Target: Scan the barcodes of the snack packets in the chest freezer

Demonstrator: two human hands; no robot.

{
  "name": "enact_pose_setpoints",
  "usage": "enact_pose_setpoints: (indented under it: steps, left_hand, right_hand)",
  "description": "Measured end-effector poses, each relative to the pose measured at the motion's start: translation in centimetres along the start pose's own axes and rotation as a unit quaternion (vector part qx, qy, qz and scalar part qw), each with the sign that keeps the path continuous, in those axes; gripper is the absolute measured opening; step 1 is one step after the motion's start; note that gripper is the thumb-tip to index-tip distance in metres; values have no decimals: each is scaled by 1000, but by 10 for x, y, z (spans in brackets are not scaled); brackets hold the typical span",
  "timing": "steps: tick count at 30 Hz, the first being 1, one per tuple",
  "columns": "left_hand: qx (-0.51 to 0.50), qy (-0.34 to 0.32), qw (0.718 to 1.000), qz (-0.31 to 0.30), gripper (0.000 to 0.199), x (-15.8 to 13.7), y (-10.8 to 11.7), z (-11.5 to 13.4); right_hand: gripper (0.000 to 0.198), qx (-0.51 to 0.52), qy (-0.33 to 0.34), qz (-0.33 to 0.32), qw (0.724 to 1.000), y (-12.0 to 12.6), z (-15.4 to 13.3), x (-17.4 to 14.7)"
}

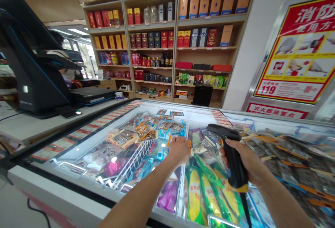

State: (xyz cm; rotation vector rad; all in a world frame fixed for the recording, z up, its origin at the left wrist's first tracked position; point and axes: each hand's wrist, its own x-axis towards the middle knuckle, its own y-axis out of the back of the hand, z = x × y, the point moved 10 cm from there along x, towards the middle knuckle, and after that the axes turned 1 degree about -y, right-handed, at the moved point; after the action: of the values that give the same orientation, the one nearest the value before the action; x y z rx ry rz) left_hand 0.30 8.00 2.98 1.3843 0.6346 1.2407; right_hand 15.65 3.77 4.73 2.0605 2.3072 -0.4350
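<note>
My right hand (244, 158) grips a black barcode scanner (237, 163) with a yellow band near its base and a cable hanging down. The scanner's head points left, towards my other hand. Over the chest freezer's middle, my left hand (179, 149) has its fingers curled on a small packet; only orange edges show at both sides of the fist. Beneath the scanner lie bagged corn cobs (195, 193) in green and yellow wrapping. Left of my hands, more packets with orange edges (143, 130) lie on top of wire baskets (138, 158).
Dark packets (293, 158) fill the freezer's right side. A purple bag (169, 195) lies low in the middle. On the left counter stand a black checkout terminal (34, 64) and a phone (70, 114). Shelves of boxed goods (150, 41) line the back wall, beside a red poster (300, 50).
</note>
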Motion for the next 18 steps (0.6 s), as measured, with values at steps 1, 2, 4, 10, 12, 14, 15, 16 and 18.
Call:
enact_pose_setpoints:
  steps: [1, 2, 4, 10, 12, 14, 15, 16, 18]
  left_hand:
    - [-23, -10, 1000, -13, 27, 1, -4, -1]
    - [-45, -16, 999, -26, 28, 2, -7, -3]
    - [-64, -6, 998, -18, 30, 3, -6, -8]
    - [23, 49, 999, 5, 40, 0, -4, -25]
    - [18, 12, 999, -42, 38, 1, -14, -23]
    - [-2, -6, 998, -68, 37, 1, -17, -22]
    - [-10, -10, 997, -72, 36, 0, -16, -22]
    - [-15, -13, 997, -69, 35, 0, -12, -20]
    - [-18, -13, 999, -38, 32, -1, 1, -17]
  right_hand:
    - [20, 0, 1, 2, 1000, 1, 0, 0]
    - [20, 1, -1, 4, 1000, 2, 0, 1]
    - [20, 7, -7, 6, 1000, 2, 1, 1]
    - [18, 10, -8, -3, 1000, -2, 0, -1]
    - [18, 12, -12, -3, 1000, -2, 1, -1]
    - [19, 13, -19, 1, 1000, -2, 3, 0]
    - [19, 12, -23, 1, 1000, -2, 4, 0]
    - [19, 11, -25, 2, 1000, -2, 5, 1]
    - [20, 7, -30, 2, 1000, -3, 7, 1]
